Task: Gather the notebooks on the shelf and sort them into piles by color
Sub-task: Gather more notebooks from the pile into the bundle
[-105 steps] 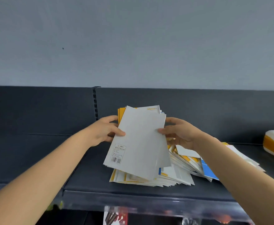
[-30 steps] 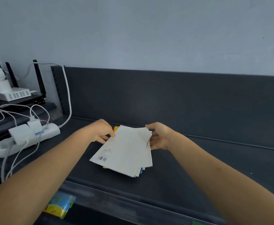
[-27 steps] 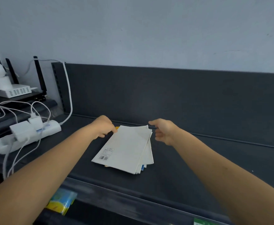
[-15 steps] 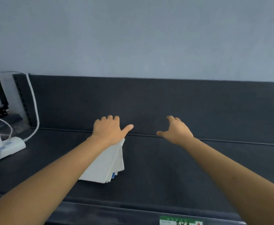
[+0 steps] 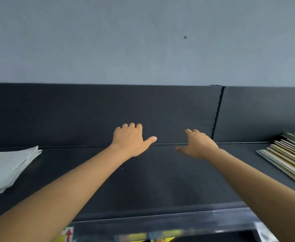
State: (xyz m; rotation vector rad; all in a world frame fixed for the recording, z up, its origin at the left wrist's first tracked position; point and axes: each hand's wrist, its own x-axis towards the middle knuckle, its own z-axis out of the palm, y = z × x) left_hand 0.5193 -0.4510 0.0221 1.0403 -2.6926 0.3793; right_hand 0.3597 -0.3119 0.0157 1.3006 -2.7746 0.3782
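A small stack of notebooks (image 5: 7, 169) with white covers up lies on the dark shelf (image 5: 152, 180) at the far left, yellow and blue edges peeking out underneath. A fanned spread of several notebooks (image 5: 288, 158) lies at the far right. My left hand (image 5: 131, 139) hovers over the bare middle of the shelf, thumb out, fingers loosely bent, holding nothing. My right hand (image 5: 197, 144) hovers beside it, fingers relaxed and empty. Both hands are well apart from either group of notebooks.
The shelf's dark back panel (image 5: 91, 112) rises behind the hands, with a vertical seam (image 5: 217, 112) at right. A clear front lip (image 5: 160, 219) edges the shelf; colourful items (image 5: 143, 237) show on the level below.
Both hands set the white-topped stack down on the shelf and let go. The view and both empty hands have since swung right, leaving that stack at far left and bringing the fanned notebooks into sight.
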